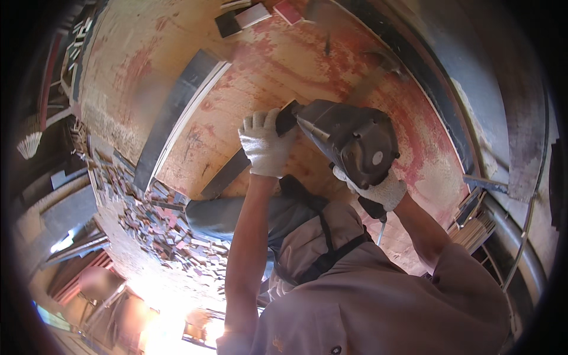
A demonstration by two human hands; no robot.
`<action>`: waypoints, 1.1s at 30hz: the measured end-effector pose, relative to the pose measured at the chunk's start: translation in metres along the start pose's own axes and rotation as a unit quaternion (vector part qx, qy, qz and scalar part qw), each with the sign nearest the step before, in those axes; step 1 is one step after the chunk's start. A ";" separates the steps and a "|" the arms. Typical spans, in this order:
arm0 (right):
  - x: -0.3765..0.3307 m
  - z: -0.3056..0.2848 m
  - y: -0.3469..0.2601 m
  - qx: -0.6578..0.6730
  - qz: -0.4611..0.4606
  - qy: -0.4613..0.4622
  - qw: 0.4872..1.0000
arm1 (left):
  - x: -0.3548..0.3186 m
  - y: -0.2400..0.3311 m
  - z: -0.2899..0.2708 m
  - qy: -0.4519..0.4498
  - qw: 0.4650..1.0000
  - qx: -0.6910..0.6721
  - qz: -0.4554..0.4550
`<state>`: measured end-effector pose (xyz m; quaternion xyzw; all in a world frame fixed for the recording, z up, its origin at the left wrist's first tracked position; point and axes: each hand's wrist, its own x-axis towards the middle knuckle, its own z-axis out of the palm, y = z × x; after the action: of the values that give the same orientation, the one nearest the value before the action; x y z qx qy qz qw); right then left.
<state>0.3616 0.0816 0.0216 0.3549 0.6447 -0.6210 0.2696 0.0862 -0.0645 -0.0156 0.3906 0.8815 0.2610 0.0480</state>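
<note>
My left hand [263,145], in a whitish work glove, is closed over a narrow dark board strip [226,174]. The strip runs slantwise over a large reddish, stained wooden panel [236,94], and its far end shows beyond my fingers. My right hand [381,190], gloved too, grips the rear handle of a dark corded power tool [349,137] with a rounded housing. The tool's narrow front end points left and lies right by the strip's far end. Whether they touch, and the tool's underside, I cannot make out. A light cord leaves the handle below my right hand.
A long dark board with a pale edge [177,121] lies to the left. Many small wood offcuts [171,231] cover the ground at lower left. Small dark and red pieces [242,21] sit at the far side. Stacked thin strips [473,232] and a pipe [515,236] stand at right.
</note>
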 end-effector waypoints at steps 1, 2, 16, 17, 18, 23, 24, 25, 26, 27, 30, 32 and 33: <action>0.002 0.000 -0.001 0.043 0.029 0.013 0.999 | 0.001 0.001 -0.001 -0.004 1.000 -0.006 -0.002; 0.001 -0.002 -0.003 0.061 0.041 0.025 0.997 | 0.002 0.000 -0.003 -0.020 1.000 -0.007 -0.003; -0.011 -0.005 -0.036 -0.100 -0.053 0.039 0.993 | -0.003 -0.004 0.000 -0.006 0.999 -0.026 -0.027; -0.009 -0.005 -0.045 -0.131 -0.044 0.045 0.989 | -0.004 -0.005 0.001 0.004 1.000 -0.023 -0.021; -0.008 -0.006 -0.047 -0.132 -0.038 0.042 0.990 | -0.005 -0.007 0.001 -0.007 0.999 -0.031 -0.030; -0.011 -0.013 -0.074 -0.188 0.033 -0.012 0.982 | -0.009 -0.006 -0.002 -0.022 0.997 -0.060 -0.051; -0.011 -0.013 -0.079 -0.211 0.035 -0.009 0.977 | -0.009 -0.006 -0.003 -0.021 0.997 -0.057 -0.049; -0.012 -0.013 -0.083 -0.233 0.039 -0.005 0.972 | -0.010 -0.006 -0.005 -0.023 0.997 -0.055 -0.046; -0.016 -0.012 -0.077 -0.218 0.017 0.016 0.976 | -0.012 -0.006 -0.006 -0.025 0.997 -0.053 -0.043; -0.022 -0.011 -0.076 -0.199 0.011 0.032 0.979 | -0.014 -0.006 -0.008 -0.021 0.997 -0.040 -0.058; -0.040 -0.010 -0.080 -0.121 0.030 0.066 0.990 | -0.021 -0.005 -0.028 -0.047 0.994 0.001 -0.095; -0.050 -0.010 -0.089 -0.030 0.069 0.076 0.994 | -0.031 -0.023 -0.042 -0.107 0.987 0.042 -0.115; -0.055 -0.008 -0.083 0.007 0.084 0.087 0.993 | -0.029 -0.027 -0.042 -0.139 0.985 0.048 -0.090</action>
<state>0.3293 0.0847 0.1163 0.4627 0.6290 -0.5673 0.2615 0.0757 -0.1184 0.0038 0.3443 0.9091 0.1566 0.1743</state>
